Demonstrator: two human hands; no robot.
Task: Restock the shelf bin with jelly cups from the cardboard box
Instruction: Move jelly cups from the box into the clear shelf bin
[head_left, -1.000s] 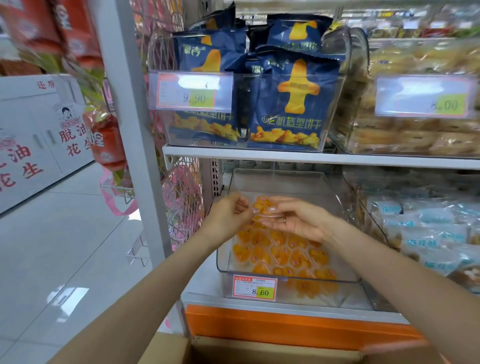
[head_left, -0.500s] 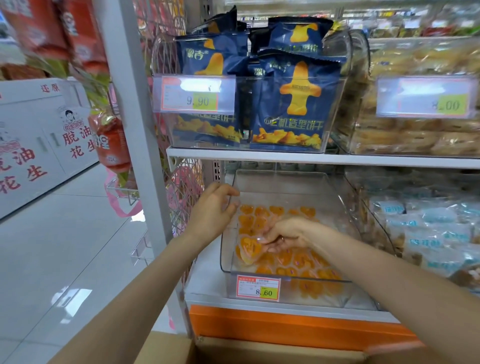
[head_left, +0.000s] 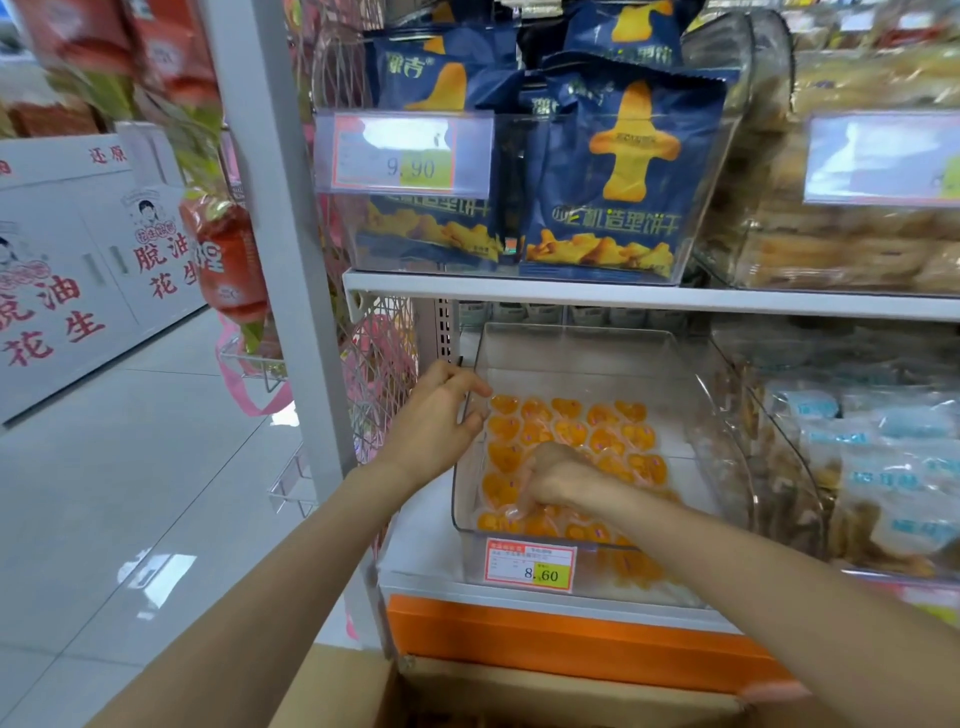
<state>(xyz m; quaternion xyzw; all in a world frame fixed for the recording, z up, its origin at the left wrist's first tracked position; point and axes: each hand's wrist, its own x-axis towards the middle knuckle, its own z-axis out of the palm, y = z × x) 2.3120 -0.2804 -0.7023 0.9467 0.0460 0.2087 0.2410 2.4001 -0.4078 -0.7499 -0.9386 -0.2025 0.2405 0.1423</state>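
A person's bare arms reach into a clear shelf bin (head_left: 571, 348) on a low store shelf. The left grip (head_left: 436, 415) holds the bin's left wall, fingers curled over its rim. The right grip (head_left: 558, 480) is inside the bin, knuckles up, fingers curled down among orange heart-shaped jelly cups (head_left: 602, 441) covering the bin's floor; whether it pinches one is hidden. A price tag (head_left: 530, 565) reading 8.60 hangs on the bin's front. Blue snack bags (head_left: 623, 171) stand in a bin on the shelf above. An open cardboard box (head_left: 519, 696) sits below.
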